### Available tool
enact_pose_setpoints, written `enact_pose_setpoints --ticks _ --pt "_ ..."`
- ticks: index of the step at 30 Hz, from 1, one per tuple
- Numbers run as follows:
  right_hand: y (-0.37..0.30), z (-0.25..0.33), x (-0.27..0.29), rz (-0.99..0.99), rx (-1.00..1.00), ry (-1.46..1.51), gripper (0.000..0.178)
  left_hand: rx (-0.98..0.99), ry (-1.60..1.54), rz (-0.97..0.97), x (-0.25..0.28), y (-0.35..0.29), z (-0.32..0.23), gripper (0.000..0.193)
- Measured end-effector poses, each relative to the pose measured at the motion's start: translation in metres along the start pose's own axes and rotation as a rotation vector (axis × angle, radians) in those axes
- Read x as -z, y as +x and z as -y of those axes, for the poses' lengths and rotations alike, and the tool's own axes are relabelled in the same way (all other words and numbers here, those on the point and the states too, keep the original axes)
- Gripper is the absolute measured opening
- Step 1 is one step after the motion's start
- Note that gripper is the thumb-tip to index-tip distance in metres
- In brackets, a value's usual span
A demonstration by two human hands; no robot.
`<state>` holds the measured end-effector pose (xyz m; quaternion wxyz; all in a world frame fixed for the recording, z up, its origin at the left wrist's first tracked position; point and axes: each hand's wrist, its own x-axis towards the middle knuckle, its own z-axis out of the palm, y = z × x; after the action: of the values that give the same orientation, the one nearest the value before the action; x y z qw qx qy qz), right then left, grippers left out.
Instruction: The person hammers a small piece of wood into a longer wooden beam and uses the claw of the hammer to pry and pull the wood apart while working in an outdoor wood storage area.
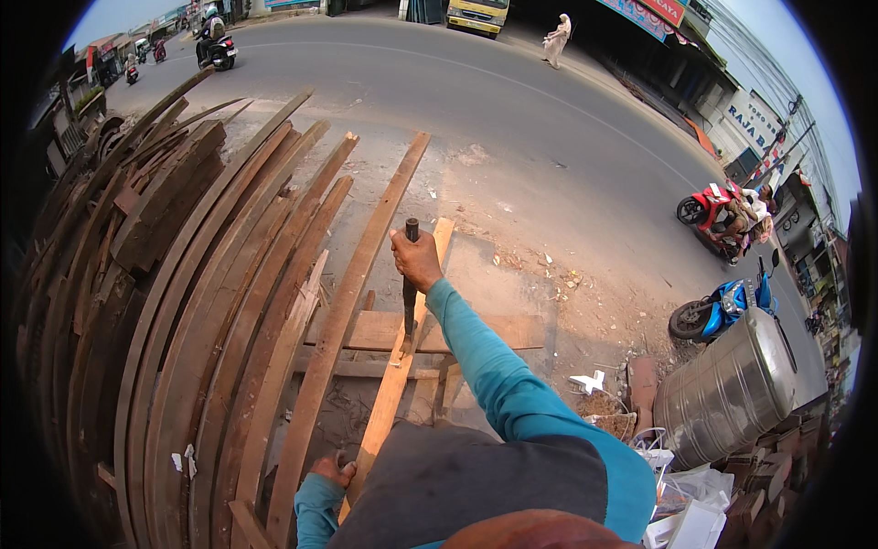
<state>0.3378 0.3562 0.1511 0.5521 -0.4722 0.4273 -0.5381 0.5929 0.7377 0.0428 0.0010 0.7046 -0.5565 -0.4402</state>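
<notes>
My right hand [417,262] is closed around a dark bar-shaped tool [410,306], held upright with its top end sticking out above the fist. The tool's lower end meets a light-coloured wooden plank [380,416] that runs away from me past my body. I cannot make out the exact shape of that end. Low in the view, my left hand [335,470] is at the plank's left edge with its fingers curled; whatever is in them is hidden. Under the plank lies a crosswise board [476,331].
Long timber pieces [229,302] are stacked at my left, with a single beam [347,320] nearest the plank. At right stand a dented metal tank [727,389] and a blue motorbike [727,309]. A red motorbike [718,210] and a pedestrian [556,41] are by the road [549,119].
</notes>
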Motion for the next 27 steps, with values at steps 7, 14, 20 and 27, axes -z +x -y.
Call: enact_pose_setpoints --ticks 7,14,20,27 --pt "-0.013 0.010 0.013 -0.066 0.080 0.146 0.025 -0.267 0.032 -0.246 -0.018 0.140 -0.144 0.082" --pt "-0.035 0.010 0.037 -0.117 0.121 0.194 0.028 -0.425 -0.140 -0.545 -0.062 0.201 -0.158 0.056" --pt "-0.047 0.014 0.020 -0.096 0.161 0.134 0.026 -0.482 -0.225 -0.654 -0.075 0.231 -0.141 0.037" --pt "-0.028 0.016 0.031 -0.120 0.096 0.169 0.028 -0.501 -0.384 -0.726 -0.077 0.234 -0.135 0.024"
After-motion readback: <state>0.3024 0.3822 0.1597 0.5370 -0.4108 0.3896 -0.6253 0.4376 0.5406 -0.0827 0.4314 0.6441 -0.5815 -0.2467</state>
